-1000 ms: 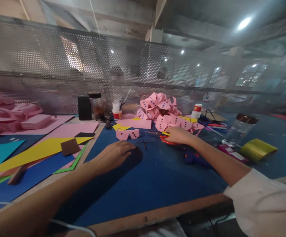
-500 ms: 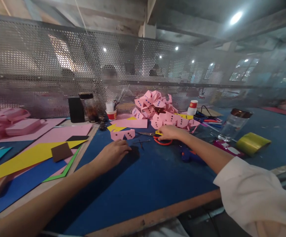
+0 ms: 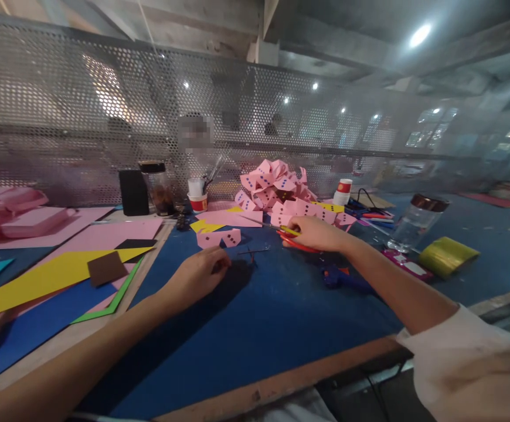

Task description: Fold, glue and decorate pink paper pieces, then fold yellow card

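Observation:
Red-and-yellow-handled scissors (image 3: 301, 243) are held in my right hand (image 3: 319, 235), lifted a little over the blue table surface. Their blades point left towards pink paper. My left hand (image 3: 202, 271) rests loosely curled on the table, with a gap between thumb and fingers and nothing visible in it. Just beyond its knuckles stands a bent pink paper strip (image 3: 218, 238) with dark squares. Between the hands lies a small thin dark tool (image 3: 252, 252), its kind unclear. Behind the scissors rises a heap of pink paper pieces (image 3: 275, 181) with dark squares.
Coloured sheets (image 3: 53, 281) and pink foam-like blocks (image 3: 35, 223) lie at left. Further back stand a lidded jar (image 3: 162, 190) and a paper cup (image 3: 199, 202). On the right are a blue glue gun (image 3: 343, 278), a clear bottle (image 3: 417, 223) and a yellow roll (image 3: 448, 256).
My right hand has taken up the scissors, lifting them off the table and moving slightly right. My left hand has shifted slightly left, its fingers loosened.

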{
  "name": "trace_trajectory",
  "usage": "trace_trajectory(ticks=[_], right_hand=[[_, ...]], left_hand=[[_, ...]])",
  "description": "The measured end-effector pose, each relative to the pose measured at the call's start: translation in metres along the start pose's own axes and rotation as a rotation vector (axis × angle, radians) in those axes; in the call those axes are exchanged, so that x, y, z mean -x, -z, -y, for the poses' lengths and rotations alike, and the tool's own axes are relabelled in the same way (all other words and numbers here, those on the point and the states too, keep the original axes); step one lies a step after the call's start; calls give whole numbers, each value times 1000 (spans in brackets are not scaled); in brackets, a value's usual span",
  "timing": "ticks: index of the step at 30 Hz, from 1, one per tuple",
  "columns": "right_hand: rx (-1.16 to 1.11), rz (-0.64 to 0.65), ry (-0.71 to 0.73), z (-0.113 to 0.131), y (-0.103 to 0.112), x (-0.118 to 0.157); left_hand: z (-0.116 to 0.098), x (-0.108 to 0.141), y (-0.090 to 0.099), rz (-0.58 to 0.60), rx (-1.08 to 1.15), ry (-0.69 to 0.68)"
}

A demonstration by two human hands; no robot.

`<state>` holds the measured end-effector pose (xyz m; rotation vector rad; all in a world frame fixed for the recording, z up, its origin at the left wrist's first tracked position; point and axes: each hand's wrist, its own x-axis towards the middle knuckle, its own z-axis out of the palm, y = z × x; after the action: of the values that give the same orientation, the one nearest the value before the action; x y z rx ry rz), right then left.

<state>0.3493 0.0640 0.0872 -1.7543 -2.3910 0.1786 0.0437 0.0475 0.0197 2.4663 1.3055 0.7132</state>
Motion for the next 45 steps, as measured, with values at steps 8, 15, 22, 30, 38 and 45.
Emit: trace_trajectory(ticks=[8, 15, 22, 30, 38, 45], right_hand=[[-1030, -91, 102, 66, -42, 24], [-1106, -145, 57, 66, -59, 22], [-1133, -226, -23, 61, -54, 23], [-1143, -265, -11, 60, -54, 24], [-1175, -293, -26, 59, -57, 23], [-1202, -259, -53, 62, -52, 25]], left_hand=[[-27, 6, 12, 142, 742, 204], [-31, 10, 10, 175, 897, 286], [-19, 9, 7, 172, 981, 323], [-14, 12, 6, 179, 1104, 404], [-17, 11, 9, 195, 1178, 438], [-12, 13, 6, 205, 1211, 431]])
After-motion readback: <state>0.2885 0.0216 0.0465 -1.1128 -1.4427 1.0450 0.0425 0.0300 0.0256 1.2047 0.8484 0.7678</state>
